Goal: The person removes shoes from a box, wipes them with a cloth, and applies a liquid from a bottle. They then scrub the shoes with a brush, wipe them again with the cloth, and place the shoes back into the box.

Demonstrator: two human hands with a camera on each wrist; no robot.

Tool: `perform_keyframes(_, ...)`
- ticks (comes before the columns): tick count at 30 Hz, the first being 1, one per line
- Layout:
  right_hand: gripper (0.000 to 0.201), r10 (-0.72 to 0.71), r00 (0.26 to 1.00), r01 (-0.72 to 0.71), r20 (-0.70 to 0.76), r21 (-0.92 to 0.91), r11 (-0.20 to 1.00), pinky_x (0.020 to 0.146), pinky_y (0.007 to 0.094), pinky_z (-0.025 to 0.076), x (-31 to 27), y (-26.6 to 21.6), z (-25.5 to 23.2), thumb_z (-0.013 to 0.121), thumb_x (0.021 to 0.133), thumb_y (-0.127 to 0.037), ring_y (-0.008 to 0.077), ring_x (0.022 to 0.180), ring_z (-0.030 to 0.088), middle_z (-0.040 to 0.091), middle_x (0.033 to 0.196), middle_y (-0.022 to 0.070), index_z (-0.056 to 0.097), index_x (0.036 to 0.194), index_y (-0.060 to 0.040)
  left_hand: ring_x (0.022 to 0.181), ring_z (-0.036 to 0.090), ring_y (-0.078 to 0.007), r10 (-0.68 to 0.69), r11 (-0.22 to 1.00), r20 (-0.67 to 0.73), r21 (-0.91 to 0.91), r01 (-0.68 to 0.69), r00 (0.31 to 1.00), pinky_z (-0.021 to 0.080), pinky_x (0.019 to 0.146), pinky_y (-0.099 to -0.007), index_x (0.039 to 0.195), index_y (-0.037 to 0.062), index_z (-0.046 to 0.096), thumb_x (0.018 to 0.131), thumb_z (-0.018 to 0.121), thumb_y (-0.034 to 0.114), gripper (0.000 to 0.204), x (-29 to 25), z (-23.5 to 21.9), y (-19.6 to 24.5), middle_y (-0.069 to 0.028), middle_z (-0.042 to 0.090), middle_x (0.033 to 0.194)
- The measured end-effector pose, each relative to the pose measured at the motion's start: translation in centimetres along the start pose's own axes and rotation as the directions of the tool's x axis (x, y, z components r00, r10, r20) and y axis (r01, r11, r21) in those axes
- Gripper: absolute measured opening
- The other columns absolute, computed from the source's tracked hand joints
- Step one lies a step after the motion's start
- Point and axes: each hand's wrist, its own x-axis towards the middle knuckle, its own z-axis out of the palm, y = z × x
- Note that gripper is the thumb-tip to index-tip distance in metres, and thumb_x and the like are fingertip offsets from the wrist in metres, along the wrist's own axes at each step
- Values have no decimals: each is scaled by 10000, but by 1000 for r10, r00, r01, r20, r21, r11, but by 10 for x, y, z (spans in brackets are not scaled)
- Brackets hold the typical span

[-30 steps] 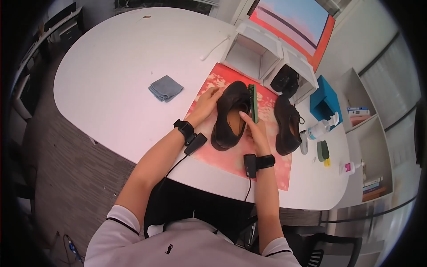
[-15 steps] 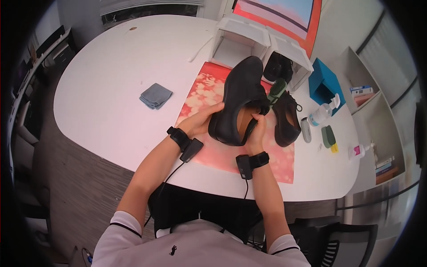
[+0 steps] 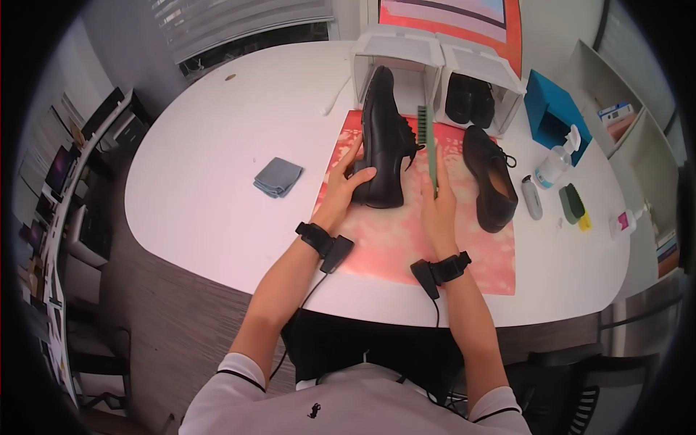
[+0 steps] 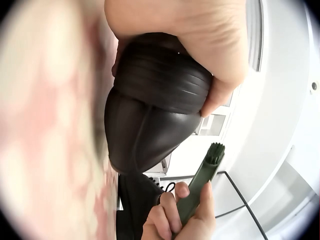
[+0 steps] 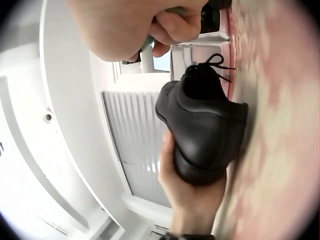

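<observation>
My left hand [image 3: 342, 185] grips a black lace-up shoe [image 3: 383, 145] around its heel end, thumb on the near side and fingers along the sole. The shoe is turned on its side, toe pointing away and laces facing right, close over the pink patterned mat [image 3: 406, 257]. In the right wrist view, the palm cups the shoe's heel [image 5: 200, 145]. To the right of the shoe, my right hand [image 3: 439, 206] holds a green brush [image 3: 431, 145] by its handle, bristles facing the laces with a gap between. The left wrist view shows fingers and thumb around the brush handle [image 4: 192, 192].
A second black shoe [image 3: 489, 181] lies on the mat's right side. Behind stand white shoe boxes [image 3: 397, 45], one containing black shoes [image 3: 470, 100]. A grey cloth [image 3: 278, 177] lies left; a pump bottle [image 3: 554, 167], a green-and-yellow brush [image 3: 573, 204] and a blue box [image 3: 554, 109] are right.
The shoe has been lifted and turned from opening-up onto its side. My right hand has let go of the shoe's opening and moved right, keeping the brush, now with bristles toward the shoe.
</observation>
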Motion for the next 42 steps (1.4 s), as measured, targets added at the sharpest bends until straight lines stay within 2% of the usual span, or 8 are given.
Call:
perform_keyframes(3,517,-74,994,80,80,-82,993,763,400,499,-6,-13,9,464,1034,-236,294,863,641,620,1009,160,358,1535,-165,1392,339,-235,-46,999,51,-19,47,998,249,1164,-351,1544,125,354,812,706,214,817,-1,0,7,-65,282,1616)
perform_keyframes(9,502,192,979,-151,76,-369,917,743,405,488,4,-13,-13,503,1010,-236,340,830,616,598,950,181,425,1505,-253,1155,526,-191,-43,998,174,62,33,984,369,1042,-317,1527,140,401,774,734,203,825,-4,-1,17,-131,571,1309)
perform_keyframes(18,491,-79,988,112,131,-270,956,694,395,493,-8,-24,2,547,990,-224,325,766,607,609,933,151,475,1473,-268,1030,589,-176,-38,990,107,-130,52,994,431,938,-259,1508,114,432,773,712,162,788,6,-9,8,-97,637,1132)
perform_keyframes(23,516,86,990,-52,114,-271,961,643,404,486,-2,-8,-14,579,968,-177,307,685,577,557,825,113,488,1460,-307,1056,616,-179,-168,974,213,-113,195,962,448,959,-262,1485,103,465,782,692,162,741,8,-21,12,-119,634,1207)
perform_keyframes(26,516,-130,970,188,205,-292,938,624,392,472,-5,-7,-8,582,968,-191,288,664,564,536,796,106,487,1461,-307,1103,613,-187,-230,959,238,-111,262,944,459,977,-271,1477,99,473,777,690,157,736,10,-27,13,-131,621,1265)
perform_keyframes(34,509,126,967,-44,223,-342,939,658,399,473,-2,7,-18,588,971,-219,269,689,578,547,782,91,486,1462,-307,1203,563,-209,-385,913,494,81,400,780,422,1053,-289,1463,29,466,780,634,165,716,20,-62,23,-156,534,1407)
perform_keyframes(37,498,89,970,-16,228,-303,953,674,396,474,-3,11,-16,580,978,-227,268,697,588,566,791,92,487,1462,-295,1211,562,-216,-320,931,456,-12,365,831,421,1060,-303,1455,24,475,781,628,161,704,19,-74,17,-161,529,1418)
perform_keyframes(42,498,106,964,-29,243,-302,953,686,386,478,-5,7,-11,582,978,-231,260,730,609,597,816,98,487,1464,-282,1161,587,-209,-239,969,54,-55,242,969,441,1019,-290,1266,-6,610,893,563,215,436,5,-65,-1,-158,624,1273)
